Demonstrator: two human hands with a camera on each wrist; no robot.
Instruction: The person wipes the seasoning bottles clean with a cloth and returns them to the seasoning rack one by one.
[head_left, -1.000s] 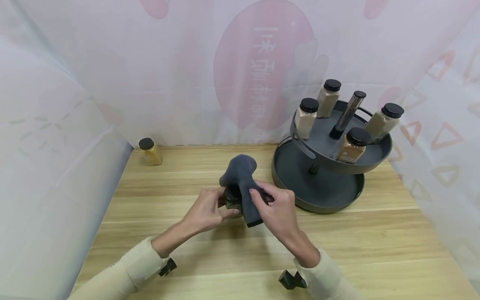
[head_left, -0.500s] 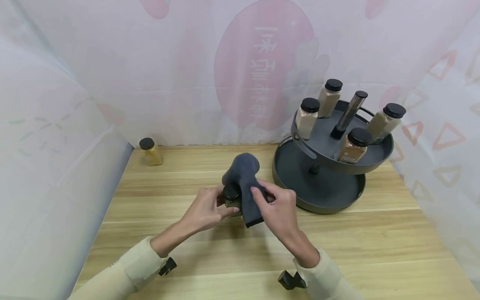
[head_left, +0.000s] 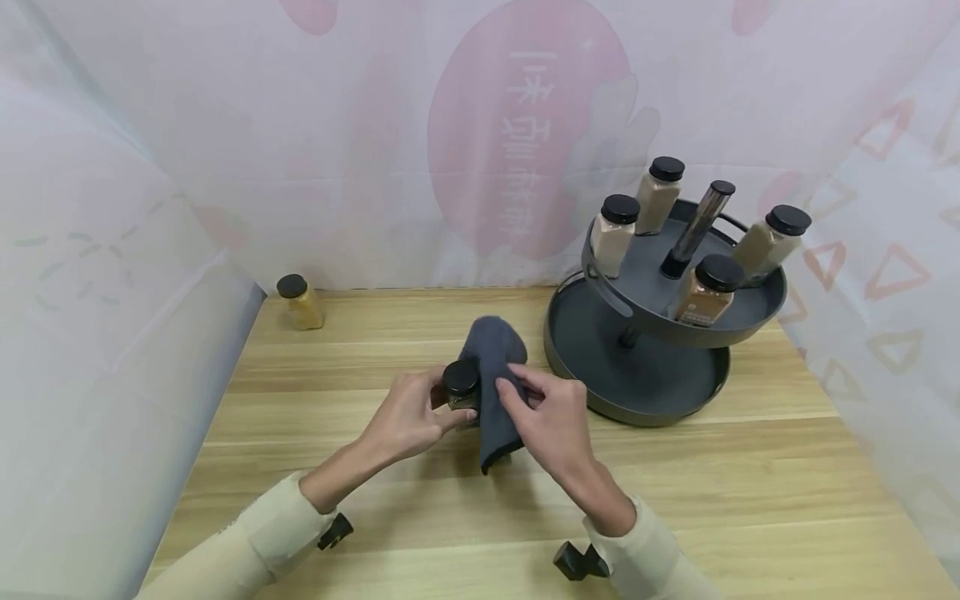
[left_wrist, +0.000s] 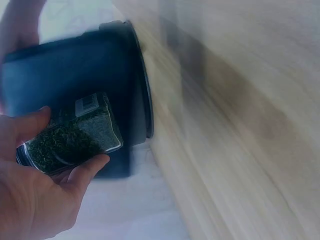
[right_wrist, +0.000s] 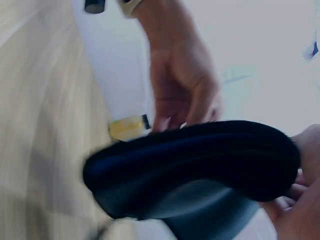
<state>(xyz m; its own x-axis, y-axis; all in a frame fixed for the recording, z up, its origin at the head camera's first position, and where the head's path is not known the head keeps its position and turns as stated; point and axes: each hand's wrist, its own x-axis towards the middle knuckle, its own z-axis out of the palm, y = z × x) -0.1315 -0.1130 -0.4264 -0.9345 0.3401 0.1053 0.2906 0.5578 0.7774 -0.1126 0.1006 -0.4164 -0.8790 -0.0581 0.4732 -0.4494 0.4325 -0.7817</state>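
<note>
My left hand (head_left: 408,417) grips a small spice jar (head_left: 460,379) with a black lid, thumb on the near side. In the left wrist view the glass jar (left_wrist: 75,140) shows dark green dried herbs and a barcode label, lying between thumb and fingers. A dark grey cloth (head_left: 491,354) lies along the jar's right side. My right hand (head_left: 555,417) pinches this cloth between thumb and fingers, its lower end hanging toward me. In the right wrist view the cloth (right_wrist: 200,165) hides the jar.
A two-tier black round rack (head_left: 637,392) stands at the right. Its upper tier bears several black-lidded jars, among them an orange-brown one (head_left: 705,300). A yellow spice jar (head_left: 303,308) stands at the back left of the wooden table (head_left: 337,517). White printed sheets (head_left: 337,167) enclose the table.
The cloth's top has slid right and toward me, off the jar's lid, and its lower end has swung nearer. The jar has shifted slightly left and now shows more of its lid.
</note>
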